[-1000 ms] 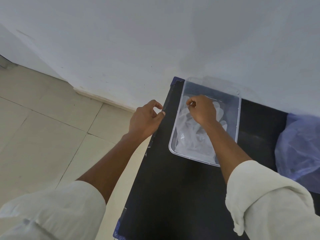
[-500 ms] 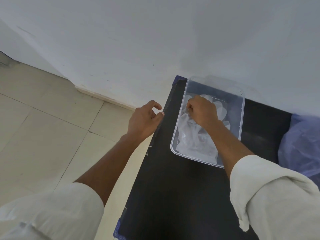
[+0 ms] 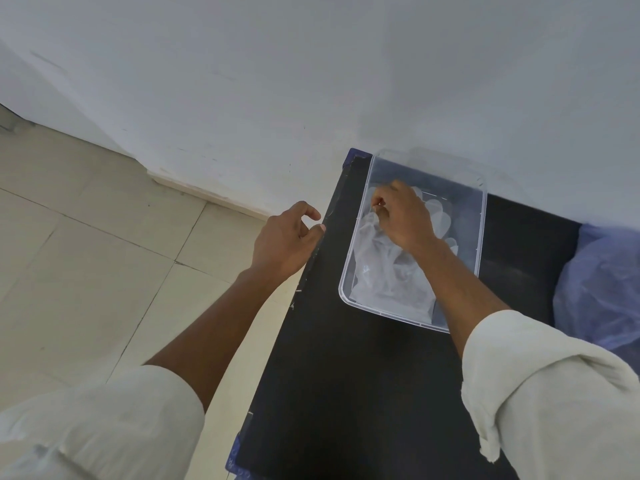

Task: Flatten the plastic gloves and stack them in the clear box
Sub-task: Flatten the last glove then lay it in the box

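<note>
A clear box (image 3: 481, 216) stands at the far left corner of the black table (image 3: 346, 375). Thin clear plastic gloves (image 3: 384, 275) lie piled inside it, their fingers showing past my hand. My right hand (image 3: 403, 216) is down inside the box on top of the gloves, thumb and fingers pinched on the top glove near its upper left. My left hand (image 3: 287, 237) hovers just off the table's left edge, over the floor, fingers loosely curled and apart, holding nothing.
A bluish plastic bag (image 3: 602, 282) lies on the table at the right edge of view. The white wall runs right behind the box. Beige floor tiles (image 3: 86, 254) lie to the left of the table.
My right hand has sunk lower into the box and pressed onto the gloves. My left hand has stayed beside the table edge.
</note>
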